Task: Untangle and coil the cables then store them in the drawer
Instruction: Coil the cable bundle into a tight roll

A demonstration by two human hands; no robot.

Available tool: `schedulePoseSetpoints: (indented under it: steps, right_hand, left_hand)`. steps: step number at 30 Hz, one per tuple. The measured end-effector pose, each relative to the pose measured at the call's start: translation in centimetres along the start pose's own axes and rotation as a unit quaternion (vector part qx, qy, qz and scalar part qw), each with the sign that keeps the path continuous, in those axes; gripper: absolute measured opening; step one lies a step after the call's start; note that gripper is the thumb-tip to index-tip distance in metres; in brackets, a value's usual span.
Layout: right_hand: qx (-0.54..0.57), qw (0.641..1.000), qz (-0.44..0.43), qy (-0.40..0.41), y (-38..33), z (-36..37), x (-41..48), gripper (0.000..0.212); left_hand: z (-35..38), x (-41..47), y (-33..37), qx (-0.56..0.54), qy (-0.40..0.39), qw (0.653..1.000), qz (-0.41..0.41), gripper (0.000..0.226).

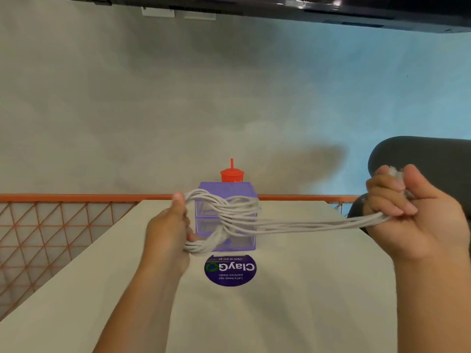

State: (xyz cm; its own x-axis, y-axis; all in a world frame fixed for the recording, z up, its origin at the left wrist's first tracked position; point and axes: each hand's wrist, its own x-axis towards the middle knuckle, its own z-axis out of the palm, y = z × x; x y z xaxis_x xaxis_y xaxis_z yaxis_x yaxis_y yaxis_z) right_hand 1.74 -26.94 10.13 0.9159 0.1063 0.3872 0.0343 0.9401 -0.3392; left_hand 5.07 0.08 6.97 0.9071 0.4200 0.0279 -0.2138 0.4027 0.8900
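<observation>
A bundle of white cables [257, 220] stretches in the air between both hands, above the table. My left hand [170, 228] grips the looped end of the bundle, with loops passing over its thumb and under its fingers. My right hand [407, 210] grips the other end, fingers curled round the strands and a wad of cable in its fist. Behind the cables stands a small clear purple drawer unit [224, 189] with its drawers closed, partly hidden by the strands.
The white table [280, 314] carries a round purple sticker [230, 270] in front of the drawer unit. A red lidded cup with a straw [232, 174] stands behind the unit. An orange mesh rail [51, 220] runs at left. A dark chair back [420, 154] sits at right.
</observation>
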Motion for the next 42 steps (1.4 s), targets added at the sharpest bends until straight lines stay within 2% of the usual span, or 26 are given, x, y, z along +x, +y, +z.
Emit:
schedulePoseSetpoints:
  steps: [2,5,6,7,9,11,13,15,16,17,18,19,20,21,23,24,26,28,30,32,34,35,37,39,42]
  right_hand:
    - [-0.083,0.996,0.019,0.013,-0.7,-0.5,-0.1,0.024]
    - [-0.068,0.994,-0.057,0.063,-2.2,-2.6,0.1,0.032]
    - [-0.054,0.995,-0.062,0.055,-2.5,-3.5,0.3,0.024]
    - [-0.031,0.999,-0.026,0.028,-2.1,-3.5,0.3,0.019]
    - [-0.099,0.99,-0.029,0.098,-2.5,-4.2,0.0,0.043]
    - [-0.119,0.99,-0.042,0.067,-2.8,-2.8,0.3,0.021]
    - [-0.208,0.957,-0.113,0.165,-2.8,-2.5,-0.1,0.021]
    - [-0.346,0.89,-0.151,0.255,-2.3,-3.5,-0.2,0.013]
    - [-0.455,0.819,-0.13,0.325,-2.2,-4.5,0.0,0.012]
    - [-0.576,0.718,-0.09,0.38,-2.1,-5.6,0.1,0.027]
    - [-0.677,0.618,-0.027,0.399,-1.8,-6.0,-0.1,0.041]
    - [-0.736,0.552,0.024,0.392,-1.3,-6.1,-0.4,0.048]
    - [-0.76,0.526,0.046,0.379,-0.9,-5.8,-0.4,0.049]
    - [-0.762,0.54,0.045,0.354,-0.6,-5.5,-0.1,0.047]
    - [-0.755,0.6,0.009,0.265,0.3,-4.0,0.3,0.046]
    - [-0.761,0.618,-0.009,0.197,0.9,-3.3,0.5,0.052]
    - [-0.774,0.631,-0.028,0.039,3.0,-1.9,0.7,0.074]
    - [-0.793,0.601,-0.071,-0.072,5.5,-1.0,1.1,0.089]
    - [-0.799,0.566,-0.162,-0.123,7.5,-0.7,1.8,0.085]
    - [-0.781,0.553,-0.254,-0.141,8.3,-0.5,2.1,0.062]
    - [-0.769,0.556,-0.287,-0.133,8.2,-0.4,2.2,0.035]
    - [-0.753,0.583,-0.278,-0.125,8.1,-0.4,2.1,0.024]
    - [-0.684,0.685,-0.227,-0.106,8.1,0.0,1.9,0.013]
    - [-0.599,0.775,-0.179,-0.089,8.6,0.8,1.6,0.022]
    - [-0.496,0.86,-0.109,-0.047,9.3,1.8,1.3,0.034]
  left_hand:
    - [-1.0,0.7,0.6,-0.055,0.014,0.998,-0.005,0.039]
    - [-1.2,0.8,0.8,-0.025,0.02,0.999,0.02,0.04]
    - [-1.1,0.7,0.7,-0.011,0.02,0.999,0.033,0.04]
    - [-0.9,0.6,0.6,-0.001,0.019,0.999,0.044,0.04]
    - [-0.6,0.3,0.5,0.004,0.015,0.998,0.057,0.041]
    - [-0.3,0.1,0.3,0.005,0.008,0.998,0.066,0.041]
    - [0.1,-0.4,0.2,0.017,-0.005,0.996,0.082,0.04]
    - [0.5,-0.9,0.3,0.028,-0.015,0.994,0.104,0.041]
    - [0.6,-1.1,0.3,0.034,-0.017,0.993,0.116,0.04]
    - [0.8,-1.4,0.4,0.041,-0.019,0.991,0.128,0.04]
    - [0.9,-1.7,0.4,0.049,-0.022,0.989,0.141,0.04]
    - [1.1,-2.0,0.4,0.061,-0.027,0.986,0.154,0.041]
    - [1.3,-2.3,0.3,0.075,-0.029,0.983,0.166,0.041]
    - [1.4,-2.6,0.2,0.088,-0.029,0.98,0.174,0.041]
    - [1.9,-3.2,0.1,0.1,-0.029,0.98,0.172,0.04]
    - [2.1,-3.4,0.0,0.102,-0.032,0.98,0.166,0.041]
    - [2.3,-3.6,0.0,0.096,-0.04,0.984,0.146,0.042]
    - [2.3,-3.7,0.0,0.072,-0.053,0.989,0.12,0.042]
    - [2.3,-3.7,0.1,0.042,-0.07,0.993,0.09,0.042]
    - [2.2,-3.7,0.6,0.007,-0.1,0.994,0.049,0.041]
    - [2.1,-3.9,1.4,-0.027,-0.149,0.988,0.012,0.039]
    - [2.0,-4.0,1.6,-0.035,-0.174,0.984,-0.001,0.038]
    - [2.1,-4.5,1.8,-0.034,-0.218,0.975,-0.01,0.036]
    - [2.4,-5.2,1.6,-0.021,-0.252,0.968,-0.001,0.034]
    - [2.9,-5.9,1.3,-0.007,-0.269,0.963,0.02,0.034]
